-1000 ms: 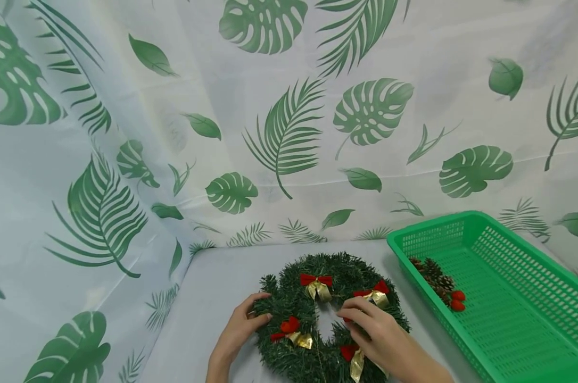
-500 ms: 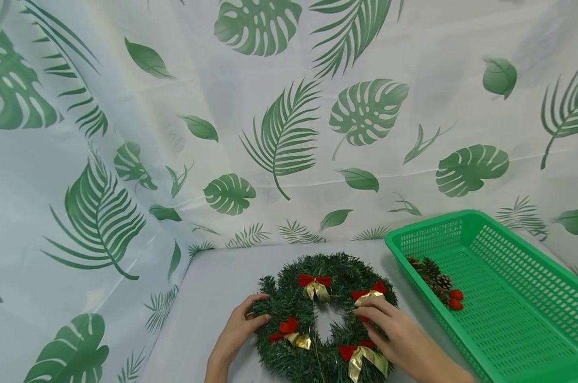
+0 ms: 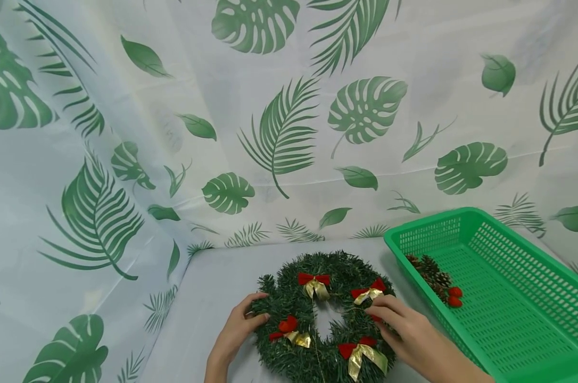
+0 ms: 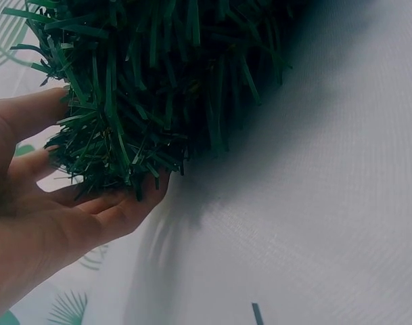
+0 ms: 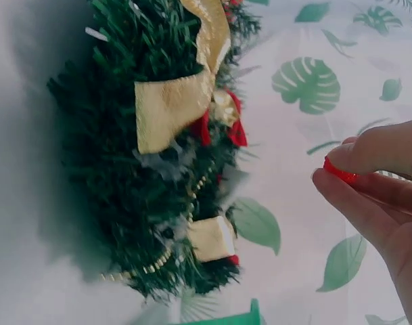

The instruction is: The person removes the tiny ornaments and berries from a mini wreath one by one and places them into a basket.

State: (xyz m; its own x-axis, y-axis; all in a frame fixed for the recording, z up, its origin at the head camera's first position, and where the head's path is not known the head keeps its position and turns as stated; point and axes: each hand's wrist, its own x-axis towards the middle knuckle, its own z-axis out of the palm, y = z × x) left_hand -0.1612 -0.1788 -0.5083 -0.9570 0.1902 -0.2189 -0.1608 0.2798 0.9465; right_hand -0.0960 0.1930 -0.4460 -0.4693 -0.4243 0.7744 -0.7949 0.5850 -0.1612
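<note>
At the tabletop's near edge, the left hand (image 3: 236, 332) curls its fingers round the wreath's (image 3: 294, 298) left rim. Only the right wrist view shows the right hand (image 3: 409, 332) pinching a small red piece (image 5: 339, 172). Farther right, a green basket (image 3: 523, 303) holds pinecones (image 3: 430, 271).

No words or numbers to read here

You can look all over and you will not find any letters, labels, brand names, numbers or signs: the cloth (image 3: 289, 133) has only printed green leaves, and the green basket (image 3: 509, 298), the wreath (image 3: 289, 298) and its bows (image 3: 314, 282) carry no writing that you can read
</note>
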